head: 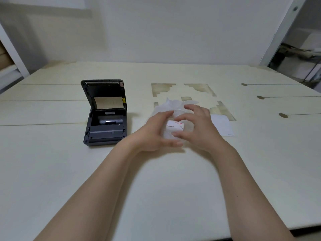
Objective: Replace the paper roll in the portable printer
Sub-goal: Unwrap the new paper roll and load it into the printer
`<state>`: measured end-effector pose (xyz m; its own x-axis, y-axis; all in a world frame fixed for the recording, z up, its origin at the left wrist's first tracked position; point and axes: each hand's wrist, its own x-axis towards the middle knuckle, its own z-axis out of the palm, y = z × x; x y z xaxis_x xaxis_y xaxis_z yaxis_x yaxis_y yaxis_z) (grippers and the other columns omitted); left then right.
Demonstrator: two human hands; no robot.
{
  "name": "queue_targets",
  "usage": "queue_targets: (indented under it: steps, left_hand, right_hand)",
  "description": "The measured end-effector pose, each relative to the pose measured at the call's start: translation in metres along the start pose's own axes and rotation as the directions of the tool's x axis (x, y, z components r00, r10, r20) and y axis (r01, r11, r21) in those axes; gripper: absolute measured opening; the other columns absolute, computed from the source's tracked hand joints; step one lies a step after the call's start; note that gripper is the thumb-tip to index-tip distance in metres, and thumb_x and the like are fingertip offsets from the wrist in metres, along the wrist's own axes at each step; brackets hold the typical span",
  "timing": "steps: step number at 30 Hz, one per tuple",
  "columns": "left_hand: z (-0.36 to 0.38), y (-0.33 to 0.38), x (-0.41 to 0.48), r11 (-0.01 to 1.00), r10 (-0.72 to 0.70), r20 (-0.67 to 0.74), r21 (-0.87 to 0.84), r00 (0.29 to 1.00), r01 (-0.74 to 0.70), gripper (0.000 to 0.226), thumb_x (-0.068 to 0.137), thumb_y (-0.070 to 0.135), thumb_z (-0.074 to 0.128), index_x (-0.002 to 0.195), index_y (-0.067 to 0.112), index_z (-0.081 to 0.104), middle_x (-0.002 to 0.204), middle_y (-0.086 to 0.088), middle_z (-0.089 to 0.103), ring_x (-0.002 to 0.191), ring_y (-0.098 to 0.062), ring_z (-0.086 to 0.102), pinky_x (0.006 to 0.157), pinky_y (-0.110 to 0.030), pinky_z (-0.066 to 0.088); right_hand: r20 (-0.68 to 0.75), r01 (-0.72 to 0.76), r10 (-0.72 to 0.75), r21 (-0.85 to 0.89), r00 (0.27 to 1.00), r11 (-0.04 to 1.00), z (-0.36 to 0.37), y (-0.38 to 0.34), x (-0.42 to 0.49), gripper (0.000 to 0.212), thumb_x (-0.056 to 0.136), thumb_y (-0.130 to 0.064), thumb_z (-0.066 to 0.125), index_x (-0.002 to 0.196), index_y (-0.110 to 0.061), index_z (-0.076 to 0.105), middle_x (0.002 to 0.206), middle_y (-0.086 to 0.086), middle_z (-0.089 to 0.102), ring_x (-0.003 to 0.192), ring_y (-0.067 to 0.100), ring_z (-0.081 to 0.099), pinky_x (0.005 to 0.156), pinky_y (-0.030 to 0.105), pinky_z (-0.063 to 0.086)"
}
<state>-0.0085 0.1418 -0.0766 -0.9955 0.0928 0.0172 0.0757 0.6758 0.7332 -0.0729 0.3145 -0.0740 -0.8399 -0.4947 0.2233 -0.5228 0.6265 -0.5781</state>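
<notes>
A dark grey portable printer [106, 117] sits on the table at the left with its lid swung up. Its paper bay shows a grey roller and no paper roll that I can make out. To its right, my left hand [154, 131] and my right hand [198, 126] close around a white paper roll [173, 129] with a red-printed label, still inside a clear plastic wrapper [175, 106]. My left thumb presses its near side. My right fingers curl over the top and right side. The wrapper bunches up behind the roll.
A white card or sheet [224, 126] lies flat just right of my right hand. The cream table [156, 180] has stained cut-out marks behind the roll and slots with round holes [283, 115] at the right. Shelving stands at both far sides.
</notes>
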Motion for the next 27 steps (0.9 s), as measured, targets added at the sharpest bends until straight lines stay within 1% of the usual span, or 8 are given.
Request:
queue_targets:
  steps: [4, 7, 11, 16, 19, 22, 25, 27]
  left_hand:
    - [0.003, 0.0, 0.002, 1.0, -0.008, -0.049, -0.024, 0.999, 0.007, 0.091, 0.086, 0.042, 0.069, 0.155, 0.016, 0.017, 0.162, 0.003, 0.021, 0.149, -0.009, 0.018, 0.114, -0.02, 0.018]
    - [0.006, 0.0, 0.004, 1.0, -0.007, -0.096, 0.003, 0.995, 0.007, 0.089, 0.089, 0.038, 0.068, 0.155, 0.013, 0.014, 0.161, -0.001, 0.019, 0.149, -0.012, 0.017, 0.115, -0.023, 0.019]
    - [0.006, -0.003, 0.004, 1.0, -0.023, -0.102, 0.018, 0.995, 0.025, 0.099, 0.086, 0.038, 0.072, 0.155, 0.012, 0.007, 0.162, -0.002, 0.013, 0.149, -0.011, 0.013, 0.116, -0.023, 0.019]
    - [0.007, -0.007, 0.007, 0.997, -0.045, -0.136, 0.059, 0.99, 0.053, 0.102, 0.083, 0.032, 0.076, 0.155, 0.01, 0.007, 0.162, -0.004, 0.015, 0.148, -0.018, 0.019, 0.119, -0.029, 0.022]
    - [0.008, -0.011, 0.008, 0.993, -0.059, -0.208, 0.084, 0.976, 0.078, 0.105, 0.08, 0.032, 0.079, 0.154, 0.013, 0.007, 0.16, -0.007, 0.015, 0.148, -0.021, 0.021, 0.12, -0.033, 0.022]
    - [0.007, -0.01, 0.006, 0.996, -0.083, -0.234, 0.02, 0.969, 0.091, 0.112, 0.075, 0.033, 0.082, 0.153, 0.017, 0.003, 0.157, -0.005, 0.011, 0.146, -0.023, 0.022, 0.12, -0.036, 0.025]
    - [0.002, 0.003, 0.002, 0.995, -0.093, -0.3, 0.013, 0.949, 0.101, 0.114, 0.073, 0.045, 0.081, 0.153, 0.025, 0.002, 0.157, 0.001, 0.01, 0.147, -0.023, 0.016, 0.121, -0.044, 0.02]
    - [-0.004, 0.014, 0.0, 0.998, -0.059, -0.391, -0.053, 0.918, 0.041, 0.102, 0.077, 0.05, 0.074, 0.154, 0.028, 0.011, 0.158, 0.005, 0.015, 0.148, -0.016, 0.014, 0.122, -0.044, 0.016]
  right_hand:
    - [-0.001, 0.005, -0.005, -0.16, 1.0, 0.987, 0.004, 0.001, 0.0, 0.048, 0.076, -0.034, 0.077, 0.121, -0.023, 0.064, 0.151, -0.006, 0.033, 0.141, 0.014, 0.016, 0.106, 0.029, 0.035]
    - [-0.028, 0.027, -0.031, -0.126, 0.999, 0.992, 0.006, -0.002, -0.001, 0.044, 0.072, -0.03, 0.08, 0.111, -0.021, 0.062, 0.147, -0.002, 0.034, 0.137, 0.016, 0.021, 0.105, 0.036, 0.036]
    - [-0.047, 0.056, -0.06, -0.078, 0.997, 0.995, 0.006, -0.004, -0.001, 0.042, 0.074, -0.028, 0.079, 0.109, -0.017, 0.058, 0.143, -0.003, 0.036, 0.134, 0.013, 0.022, 0.107, 0.037, 0.033]
    - [-0.139, 0.125, -0.113, 0.078, 0.984, 0.989, 0.005, -0.005, -0.001, 0.039, 0.079, -0.023, 0.077, 0.111, -0.017, 0.057, 0.135, -0.004, 0.045, 0.13, 0.014, 0.03, 0.105, 0.032, 0.033]
    - [-0.239, 0.101, -0.035, 0.27, 0.97, 0.958, -0.002, -0.008, -0.001, 0.036, 0.082, -0.021, 0.074, 0.112, -0.022, 0.055, 0.122, -0.009, 0.056, 0.122, 0.014, 0.045, 0.093, 0.021, 0.038]
    - [-0.294, 0.1, 0.076, 0.541, 0.953, 0.835, -0.01, -0.011, 0.001, 0.033, 0.085, -0.016, 0.073, 0.112, -0.023, 0.056, 0.112, -0.013, 0.065, 0.104, 0.011, 0.061, 0.084, 0.022, 0.047]
    - [-0.276, 0.136, 0.075, 0.671, 0.958, 0.729, -0.011, -0.012, 0.002, 0.033, 0.087, -0.011, 0.07, 0.114, -0.024, 0.057, 0.119, -0.006, 0.067, 0.106, 0.014, 0.064, 0.092, 0.031, 0.051]
    - [-0.266, 0.162, 0.05, 0.714, 0.963, 0.681, -0.011, -0.014, 0.002, 0.033, 0.09, -0.007, 0.067, 0.117, -0.021, 0.055, 0.121, -0.003, 0.066, 0.108, 0.013, 0.064, 0.092, 0.028, 0.051]
